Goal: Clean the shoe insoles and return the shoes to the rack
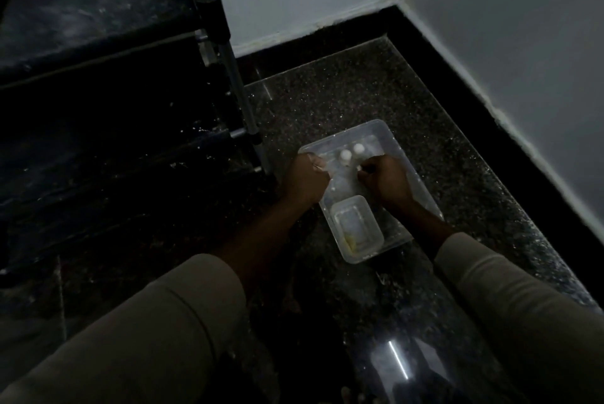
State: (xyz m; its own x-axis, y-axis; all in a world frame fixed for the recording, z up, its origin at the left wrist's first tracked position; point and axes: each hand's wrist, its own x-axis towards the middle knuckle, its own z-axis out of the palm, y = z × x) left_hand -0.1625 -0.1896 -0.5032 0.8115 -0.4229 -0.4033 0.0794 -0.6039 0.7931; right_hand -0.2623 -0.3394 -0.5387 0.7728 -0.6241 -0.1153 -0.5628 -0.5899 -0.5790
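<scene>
I watch left hand (305, 179) and right hand (385, 181), both curled over the clear tray (415, 174) (what they hold, I cannot tell), likely light, slick plastic, best lifted by its rims.

2 hands: left (307, 179), right (387, 183); 1 large clear tub (420, 181); 1 small container (358, 228); 2 white caps (345, 154) (358, 148); 1 rack (236, 83).

The rack post (242, 99) stands just beside the tray (389, 135) on its left; open floor (327, 96) runs beyond it to the wall (523, 76). Inside, two bottles (345, 155) crowd the far end and a tub (358, 230) the near end.
</scene>
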